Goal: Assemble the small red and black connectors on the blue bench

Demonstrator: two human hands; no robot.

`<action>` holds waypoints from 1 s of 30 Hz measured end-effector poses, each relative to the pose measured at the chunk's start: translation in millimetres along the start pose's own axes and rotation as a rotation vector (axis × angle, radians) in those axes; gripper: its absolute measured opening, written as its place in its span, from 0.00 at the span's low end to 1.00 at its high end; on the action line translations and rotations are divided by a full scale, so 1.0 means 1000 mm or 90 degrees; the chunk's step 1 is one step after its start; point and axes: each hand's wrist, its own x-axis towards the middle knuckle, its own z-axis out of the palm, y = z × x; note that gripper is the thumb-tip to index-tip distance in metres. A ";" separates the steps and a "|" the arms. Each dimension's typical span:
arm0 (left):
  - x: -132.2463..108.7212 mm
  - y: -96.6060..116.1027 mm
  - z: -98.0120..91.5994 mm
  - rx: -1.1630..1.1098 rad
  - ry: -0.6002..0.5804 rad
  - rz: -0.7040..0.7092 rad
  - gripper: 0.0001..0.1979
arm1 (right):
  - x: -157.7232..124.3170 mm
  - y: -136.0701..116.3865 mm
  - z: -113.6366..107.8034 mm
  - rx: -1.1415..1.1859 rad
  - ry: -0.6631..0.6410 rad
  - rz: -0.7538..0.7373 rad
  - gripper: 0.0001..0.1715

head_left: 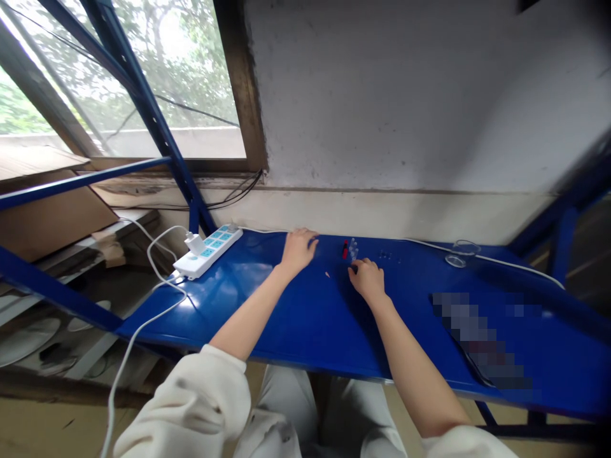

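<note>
Partly, right hand (368, 278) covers small clear pieces (353, 249), details indistinct.

White power strip (209, 252) w/ blue sockets is seen at left-centre of the blue worktop (296, 318), a white plug and cable attached. Clear ring (456, 260) and white wire (515, 266) are found at right. Window (143, 76) is seen upper left, cardboard (42, 210) at far left.

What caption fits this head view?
Left hand flat on blue table, right hand beside small clear and red parts.
</note>
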 end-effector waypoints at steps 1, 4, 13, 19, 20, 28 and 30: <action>-0.003 0.007 0.006 -0.024 -0.009 0.039 0.12 | -0.001 0.000 0.000 -0.003 -0.005 0.006 0.16; -0.014 0.026 0.031 -0.036 -0.071 0.110 0.18 | -0.002 -0.002 0.003 0.000 -0.037 0.020 0.19; -0.019 0.041 0.084 0.027 -0.158 0.037 0.31 | 0.000 0.000 0.017 0.026 -0.110 0.036 0.26; -0.008 0.043 0.085 0.022 -0.092 0.000 0.12 | 0.001 0.000 0.020 0.025 -0.145 0.039 0.28; -0.007 0.044 0.085 0.016 -0.091 -0.012 0.10 | 0.001 -0.001 0.020 0.021 -0.149 0.042 0.29; -0.013 0.037 0.085 -0.117 -0.013 -0.113 0.05 | 0.001 -0.003 0.027 0.014 -0.154 0.054 0.31; -0.018 0.034 0.079 -0.191 0.014 -0.159 0.04 | 0.002 -0.002 0.029 0.016 -0.149 0.056 0.31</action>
